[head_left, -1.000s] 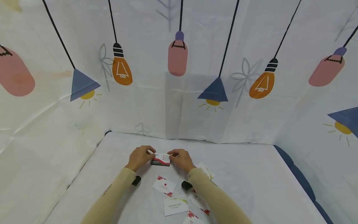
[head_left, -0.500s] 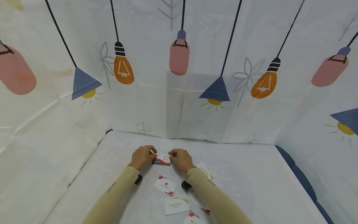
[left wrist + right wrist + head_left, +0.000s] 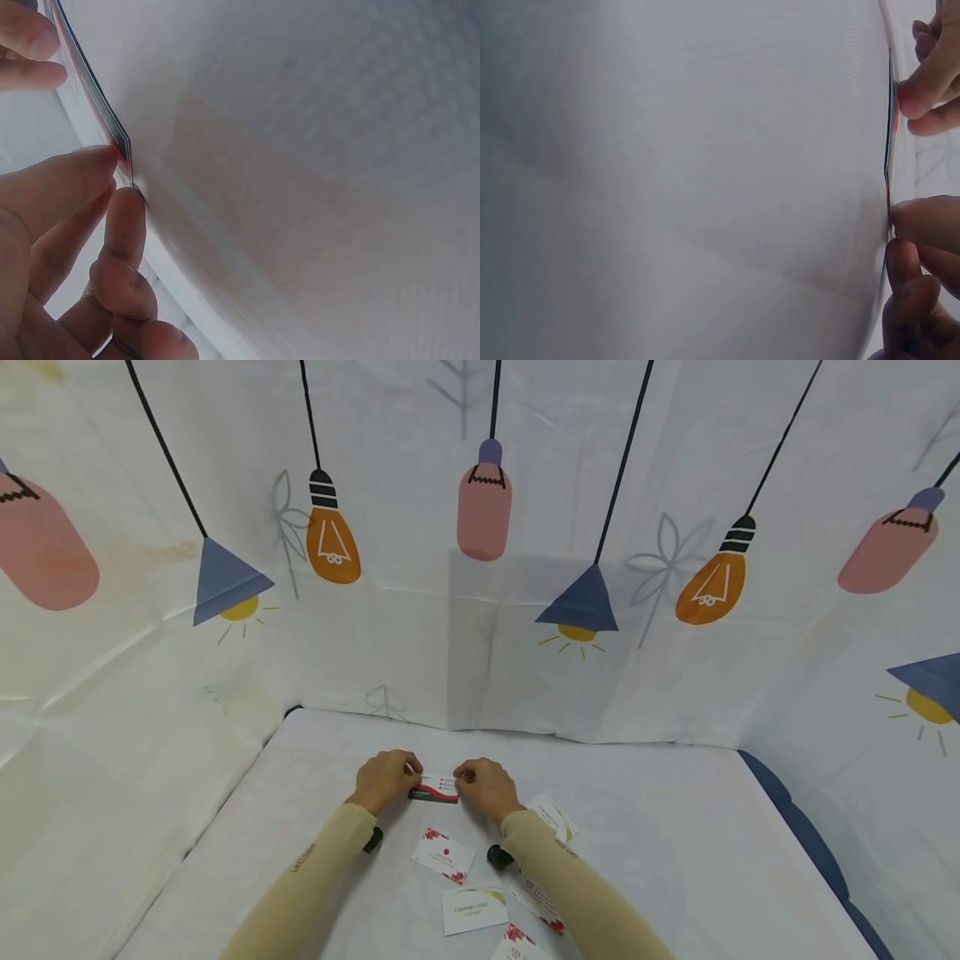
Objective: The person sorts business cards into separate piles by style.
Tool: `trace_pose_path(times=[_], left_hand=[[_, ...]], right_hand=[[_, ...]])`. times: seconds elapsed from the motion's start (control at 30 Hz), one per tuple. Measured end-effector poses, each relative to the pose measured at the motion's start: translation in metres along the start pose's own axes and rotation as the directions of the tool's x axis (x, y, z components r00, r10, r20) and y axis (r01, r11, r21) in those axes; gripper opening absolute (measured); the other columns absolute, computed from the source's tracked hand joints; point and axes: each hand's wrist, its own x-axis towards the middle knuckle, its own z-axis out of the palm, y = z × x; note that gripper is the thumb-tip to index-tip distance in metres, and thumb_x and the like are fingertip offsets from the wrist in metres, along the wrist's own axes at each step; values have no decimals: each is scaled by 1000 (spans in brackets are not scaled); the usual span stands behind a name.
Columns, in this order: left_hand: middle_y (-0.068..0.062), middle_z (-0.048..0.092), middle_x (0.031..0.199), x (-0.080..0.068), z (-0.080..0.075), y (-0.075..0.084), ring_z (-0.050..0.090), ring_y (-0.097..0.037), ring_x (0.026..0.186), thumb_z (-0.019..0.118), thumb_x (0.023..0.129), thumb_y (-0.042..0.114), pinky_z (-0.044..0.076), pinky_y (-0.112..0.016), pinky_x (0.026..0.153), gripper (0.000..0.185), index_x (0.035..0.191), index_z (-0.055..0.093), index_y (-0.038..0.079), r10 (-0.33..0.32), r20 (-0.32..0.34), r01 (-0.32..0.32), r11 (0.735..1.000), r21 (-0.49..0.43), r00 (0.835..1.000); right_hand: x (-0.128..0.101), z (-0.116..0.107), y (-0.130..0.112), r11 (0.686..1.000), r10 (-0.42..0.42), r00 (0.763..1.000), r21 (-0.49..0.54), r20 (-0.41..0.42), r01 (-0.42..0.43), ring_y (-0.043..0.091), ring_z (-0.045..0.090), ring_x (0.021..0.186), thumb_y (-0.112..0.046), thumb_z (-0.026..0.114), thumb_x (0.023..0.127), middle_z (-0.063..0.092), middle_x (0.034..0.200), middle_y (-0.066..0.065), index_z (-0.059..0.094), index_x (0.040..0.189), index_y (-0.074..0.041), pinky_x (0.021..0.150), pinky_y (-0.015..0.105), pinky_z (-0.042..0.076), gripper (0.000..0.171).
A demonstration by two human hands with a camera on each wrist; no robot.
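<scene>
Nearest the camera, loose cards lie scattered on the white tabletop (image 3: pixel 675 827): one with red marks at the bottom edge (image 3: pixel 516 947), a white card with a green swoosh (image 3: pixel 472 910), a card with red corner blotches (image 3: pixel 444 855), another partly under the right forearm (image 3: pixel 542 902), and one with green print just right of the right wrist (image 3: pixel 553 815). Both forearms wear tan sleeves (image 3: pixel 300 893); a small black device sits at each wrist (image 3: pixel 498 857).

Farther in, left hand (image 3: pixel 384 781) and right hand (image 3: pixel 486 787) meet over a small stack of cards (image 3: pixel 435 788), top face white with a red wave and dark band. The stack sits at tabletop centre, between the hands, low over the surface; contact with the cloth cannot be judged. Left fingers (image 3: pixel 124 225) are curled, thumb and forefinger pinching the stack's left corner (image 3: pixel 112 142). Right fingers (image 3: pixel 922 225) are likewise curled, pinching the right end; stack seen edge-on (image 3: pixel 889 142), opposite fingertips on its far end.

Beyond, a white curtain (image 3: pixel 480 610) printed with hanging bulbs and blue lamp shades closes off back and sides. A dark blue edge (image 3: pixel 795 827) shows at the tabletop's right side.
</scene>
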Motion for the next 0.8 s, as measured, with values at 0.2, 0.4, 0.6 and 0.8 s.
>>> trace_pose_path(times=[0.2, 0.4, 0.6, 0.8], left_hand=[[0, 72, 90, -2, -1, 1, 60, -15, 72, 76, 87, 20, 48, -33, 61, 12, 98, 76, 17, -11, -3, 11, 1000, -13, 1000], [0, 73, 91, -3, -2, 2, 61, -15, 73, 76, 88, 21, 48, -33, 62, 13, 101, 76, 17, -21, -14, 21, 999, -28, 1000], [1, 73, 91, -4, -2, 2, 62, -14, 72, 76, 90, 24, 48, -33, 61, 14, 103, 76, 18, -26, -30, 25, 999, -38, 999], [2, 73, 91, -6, -2, 3, 61, -13, 71, 75, 91, 25, 47, -32, 60, 16, 105, 76, 18, -28, -33, 27, 999, -46, 999]], right_hand=[[-1, 1, 2, 1000, -13, 1000, 22, -14, 14, 10, 56, 77, -20, 72, 94, 64, 85, -9, 76, 105, -19, 71, 33, 47, 12], [-2, 1, 6, 999, -40, 998, 30, -50, 42, 10, 55, 77, -19, 71, 93, 64, 86, -8, 76, 104, -19, 70, 33, 47, 12], [-5, -5, 8, 999, -34, 998, 37, -53, 36, 10, 56, 78, -22, 70, 93, 67, 88, -9, 76, 104, -20, 70, 33, 47, 12], [-13, -13, 6, 996, -40, 999, 78, -23, 42, 11, 55, 74, -24, 70, 95, 67, 89, -9, 75, 108, -19, 62, 29, 46, 15]])
